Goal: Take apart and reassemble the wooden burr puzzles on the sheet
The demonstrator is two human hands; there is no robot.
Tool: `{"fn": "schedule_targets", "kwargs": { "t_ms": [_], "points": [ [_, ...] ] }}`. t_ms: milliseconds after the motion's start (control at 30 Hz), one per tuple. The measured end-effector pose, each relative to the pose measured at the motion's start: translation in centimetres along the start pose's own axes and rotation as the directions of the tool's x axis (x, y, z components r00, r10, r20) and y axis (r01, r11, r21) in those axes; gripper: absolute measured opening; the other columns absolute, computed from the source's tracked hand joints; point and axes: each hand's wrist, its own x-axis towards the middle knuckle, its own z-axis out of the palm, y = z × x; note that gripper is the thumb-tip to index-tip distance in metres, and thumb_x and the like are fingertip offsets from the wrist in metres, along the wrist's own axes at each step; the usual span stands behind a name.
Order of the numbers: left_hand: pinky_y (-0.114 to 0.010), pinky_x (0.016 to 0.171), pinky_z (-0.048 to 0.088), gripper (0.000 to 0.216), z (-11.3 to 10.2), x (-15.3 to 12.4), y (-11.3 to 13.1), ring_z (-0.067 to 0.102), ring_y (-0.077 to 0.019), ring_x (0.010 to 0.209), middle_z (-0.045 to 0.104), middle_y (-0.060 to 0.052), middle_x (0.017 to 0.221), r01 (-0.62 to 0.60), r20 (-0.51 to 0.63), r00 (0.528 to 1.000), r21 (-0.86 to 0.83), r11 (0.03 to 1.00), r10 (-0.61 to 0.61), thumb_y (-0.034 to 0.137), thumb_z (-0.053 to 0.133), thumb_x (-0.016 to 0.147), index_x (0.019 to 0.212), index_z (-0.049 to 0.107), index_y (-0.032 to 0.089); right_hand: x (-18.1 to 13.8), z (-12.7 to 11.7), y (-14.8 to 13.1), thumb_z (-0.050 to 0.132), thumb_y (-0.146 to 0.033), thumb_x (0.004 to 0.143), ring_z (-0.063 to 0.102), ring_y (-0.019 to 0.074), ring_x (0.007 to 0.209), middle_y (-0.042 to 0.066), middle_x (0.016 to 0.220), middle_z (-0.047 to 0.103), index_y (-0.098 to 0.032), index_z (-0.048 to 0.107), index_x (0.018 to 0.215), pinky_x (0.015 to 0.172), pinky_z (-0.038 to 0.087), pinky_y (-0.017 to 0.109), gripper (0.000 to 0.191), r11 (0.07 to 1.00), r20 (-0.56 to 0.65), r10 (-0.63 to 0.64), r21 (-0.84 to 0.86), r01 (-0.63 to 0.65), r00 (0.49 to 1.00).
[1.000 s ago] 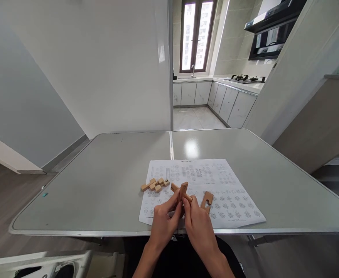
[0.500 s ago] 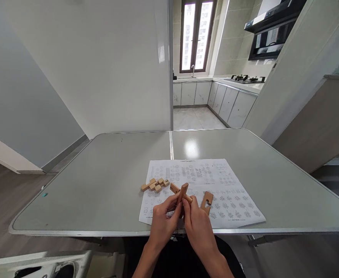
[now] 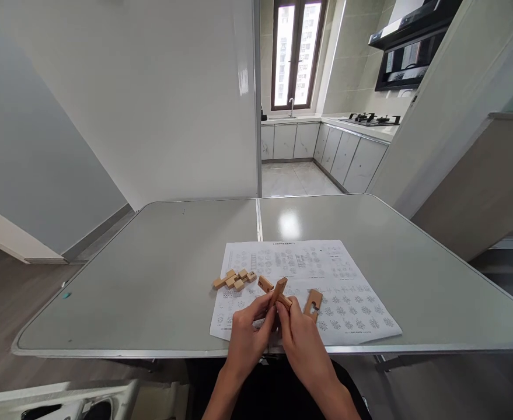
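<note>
Both my hands meet over the near edge of a printed instruction sheet [image 3: 309, 274] on a grey folding table [image 3: 151, 274]. My left hand [image 3: 247, 338] and my right hand [image 3: 302, 344] pinch crossed wooden puzzle pieces [image 3: 278, 291] between their fingertips, one bar standing up through another. A notched wooden piece [image 3: 312, 304] lies on the sheet just right of my right hand. Several loose wooden blocks [image 3: 235, 279] lie at the sheet's left edge.
The table's metal rim [image 3: 151, 352] runs just below my hands. A white wall stands behind the table's left half, and a kitchen [image 3: 326, 140] with counters and a window opens behind the right. White objects [image 3: 85, 396] sit on the floor at lower left.
The upright wooden bar has tilted slightly to the right and sunk a little between my fingers. Both hands stay in the same place.
</note>
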Motion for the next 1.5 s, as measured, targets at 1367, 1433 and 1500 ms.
{"fn": "schedule_targets", "kwargs": {
  "t_ms": [1367,1433,1500],
  "points": [
    [-0.034,0.100,0.060,0.048,0.4,-0.7,-1.9,0.070,-0.0202,0.118,0.070,-0.006,0.134,-0.427,0.162,0.902,0.453,0.782,0.399,0.011,0.047,0.104,0.148,0.050,0.029,-1.0,-3.7,2.3,0.081,-0.049,0.077,0.062,0.0327,0.126,0.010,0.137,0.065,-0.023,0.062,0.126,0.106,0.054,0.049,0.059,0.888,-0.287,0.213,0.456,-0.062,0.934],
    [-0.034,0.098,0.061,0.048,0.4,-0.7,-1.8,0.071,-0.0205,0.117,0.070,-0.006,0.133,-0.432,0.169,0.900,0.460,0.776,0.402,0.011,0.046,0.104,0.147,0.051,0.029,-0.9,-3.8,2.4,0.081,-0.048,0.076,0.063,0.0333,0.125,0.010,0.136,0.065,-0.023,0.063,0.124,0.107,0.052,0.051,0.057,0.901,-0.284,0.213,0.428,-0.076,0.935],
    [-0.034,0.098,0.062,0.046,0.4,-0.7,-1.6,0.071,-0.0209,0.118,0.070,-0.007,0.133,-0.442,0.179,0.896,0.442,0.781,0.406,0.010,0.045,0.104,0.145,0.053,0.028,-0.9,-3.7,2.7,0.083,-0.047,0.075,0.063,0.0334,0.125,0.010,0.134,0.066,-0.023,0.063,0.122,0.109,0.051,0.052,0.056,0.911,-0.242,0.198,0.403,-0.088,0.950]
  ]
}}
